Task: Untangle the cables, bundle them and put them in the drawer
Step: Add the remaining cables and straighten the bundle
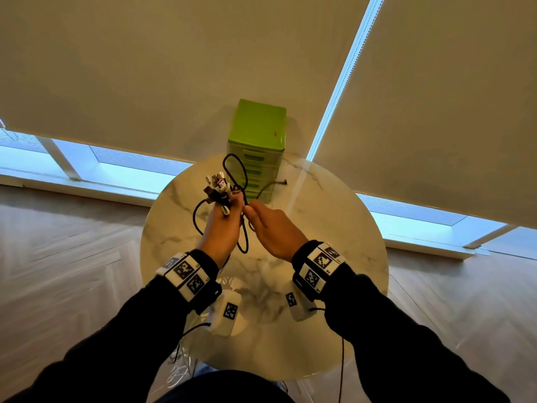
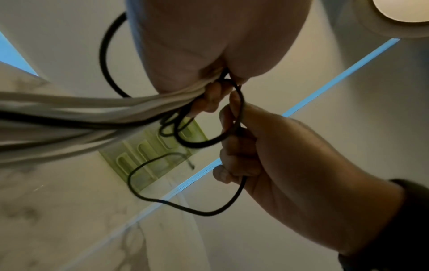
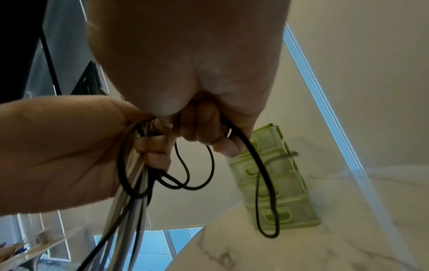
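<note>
Over the round marble table (image 1: 334,242) my left hand (image 1: 229,205) grips a bundle of cables (image 1: 216,187), white and black, with their plugs sticking up out of the fist. In the left wrist view the strands (image 2: 69,113) trail away from that fist. My right hand (image 1: 251,209) is right beside the left and pinches a thin black cable (image 3: 252,152) that runs out of the bundle and hangs in loops (image 1: 243,251) between both hands. The green drawer unit (image 1: 257,129) stands at the table's far edge, all its drawers closed (image 3: 274,183).
Roller blinds and a low window sill (image 1: 87,181) lie behind the table. White cables (image 1: 177,370) lie on the wooden floor under the table's near left edge. One cable end (image 1: 280,183) dangles in front of the drawer unit.
</note>
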`<state>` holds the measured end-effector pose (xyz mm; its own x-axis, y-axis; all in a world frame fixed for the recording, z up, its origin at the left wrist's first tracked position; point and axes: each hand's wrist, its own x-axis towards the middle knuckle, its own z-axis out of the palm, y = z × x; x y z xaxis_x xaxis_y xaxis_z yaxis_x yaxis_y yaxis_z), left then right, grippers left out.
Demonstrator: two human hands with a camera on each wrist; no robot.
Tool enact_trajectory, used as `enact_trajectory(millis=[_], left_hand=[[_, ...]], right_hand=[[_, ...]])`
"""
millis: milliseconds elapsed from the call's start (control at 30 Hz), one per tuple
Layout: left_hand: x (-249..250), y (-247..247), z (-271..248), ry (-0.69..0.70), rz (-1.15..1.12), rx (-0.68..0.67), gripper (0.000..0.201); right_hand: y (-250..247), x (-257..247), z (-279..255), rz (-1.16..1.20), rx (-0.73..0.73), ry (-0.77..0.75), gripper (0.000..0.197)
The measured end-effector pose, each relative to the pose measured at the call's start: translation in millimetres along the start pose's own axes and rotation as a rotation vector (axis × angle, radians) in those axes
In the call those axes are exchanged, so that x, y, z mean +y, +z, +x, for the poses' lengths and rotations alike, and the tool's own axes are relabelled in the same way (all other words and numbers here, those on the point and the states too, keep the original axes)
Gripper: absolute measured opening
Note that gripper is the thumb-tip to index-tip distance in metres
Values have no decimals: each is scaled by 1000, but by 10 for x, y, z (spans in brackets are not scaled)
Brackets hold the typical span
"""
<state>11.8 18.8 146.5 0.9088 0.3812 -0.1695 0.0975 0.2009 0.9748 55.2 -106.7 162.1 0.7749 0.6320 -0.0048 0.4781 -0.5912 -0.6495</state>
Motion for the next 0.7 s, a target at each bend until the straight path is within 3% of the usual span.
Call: enact_trajectory(millis=[67, 167, 233, 367, 500, 600, 700], left_hand=[[43, -8, -23, 11, -64, -6, 57], [42, -35, 2, 69, 21, -14, 46], [72, -50, 57, 117, 58, 60, 37], [209, -170, 231, 149, 5, 230, 40], [330, -305, 279, 173, -4, 334, 43], [302, -256, 293, 171, -51, 302, 29], [145, 23, 200, 159, -55, 182, 11]], right_hand=[[-34, 5, 2, 10, -48, 9, 36], [-88, 0, -11, 58, -120, 0, 36], [-97, 21, -33, 81, -176, -4, 34], [-51, 254, -173, 139, -240, 34, 36], [-5, 707, -340, 22, -331, 145, 36], [-99, 1020, -521, -21, -314, 300, 43], [-235, 1168, -715, -18, -269, 411, 39]])
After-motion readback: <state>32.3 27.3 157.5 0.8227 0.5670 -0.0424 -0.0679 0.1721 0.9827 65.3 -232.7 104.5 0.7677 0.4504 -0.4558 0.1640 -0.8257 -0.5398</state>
